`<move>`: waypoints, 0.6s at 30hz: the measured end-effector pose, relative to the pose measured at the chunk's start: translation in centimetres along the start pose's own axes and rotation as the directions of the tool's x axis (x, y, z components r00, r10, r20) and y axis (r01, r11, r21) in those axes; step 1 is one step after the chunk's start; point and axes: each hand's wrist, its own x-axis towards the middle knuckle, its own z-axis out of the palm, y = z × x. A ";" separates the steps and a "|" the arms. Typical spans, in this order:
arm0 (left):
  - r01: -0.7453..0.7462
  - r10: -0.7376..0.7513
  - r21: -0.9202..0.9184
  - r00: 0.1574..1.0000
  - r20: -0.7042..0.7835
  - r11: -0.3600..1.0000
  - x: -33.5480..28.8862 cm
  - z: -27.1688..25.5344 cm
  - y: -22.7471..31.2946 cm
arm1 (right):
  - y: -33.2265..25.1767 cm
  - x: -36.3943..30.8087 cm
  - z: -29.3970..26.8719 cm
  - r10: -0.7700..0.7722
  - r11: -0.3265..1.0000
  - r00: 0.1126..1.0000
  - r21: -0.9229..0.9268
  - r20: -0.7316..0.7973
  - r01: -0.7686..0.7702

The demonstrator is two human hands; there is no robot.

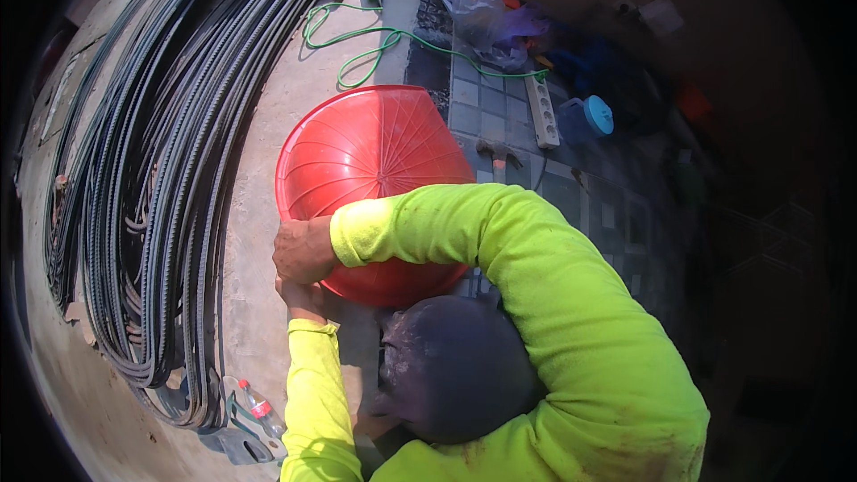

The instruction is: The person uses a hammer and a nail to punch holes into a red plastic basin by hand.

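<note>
A big red plastic basin (375, 161) lies upside down on the concrete, its ribbed bottom facing up. My right hand (303, 250) reaches across from the right in a bright yellow-green sleeve and is clenched on the basin's near-left rim. My left hand (302, 299) sits just under it at the same rim, partly covered by the right hand, so its grip is hidden. A dark rounded shape (455, 366), probably my bent knee, lies between my arms and covers the basin's near edge.
A long bundle of dark ribbed steel bars (152, 196) curves along the left. A green cord (375, 45) runs to a white power strip (543, 112). A blue jug (585, 118) and a plastic bag (486, 22) stand on the tiles; a small bottle (259, 411) lies near left.
</note>
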 end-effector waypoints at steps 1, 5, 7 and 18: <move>0.004 -0.004 -0.003 1.000 -0.025 1.000 0.2 -0.1 -0.6 | 0.3 0.3 0.1 -0.013 0.999 1.000 -0.030 -0.011 0.013; -0.033 0.039 0.110 0.998 -0.058 0.993 -0.1 1.3 -1.5 | 3.4 -0.1 -0.9 0.044 0.995 0.996 -0.085 -0.076 -0.050; -0.199 0.214 0.219 0.975 -0.050 0.955 -0.8 2.2 -0.8 | 4.8 -1.0 -1.3 0.166 0.985 0.979 -0.018 -0.117 -0.169; -0.295 0.316 0.325 0.949 -0.013 0.898 3.2 -1.8 3.7 | 2.7 -11.0 -5.1 0.562 0.823 0.463 0.517 -0.685 -0.235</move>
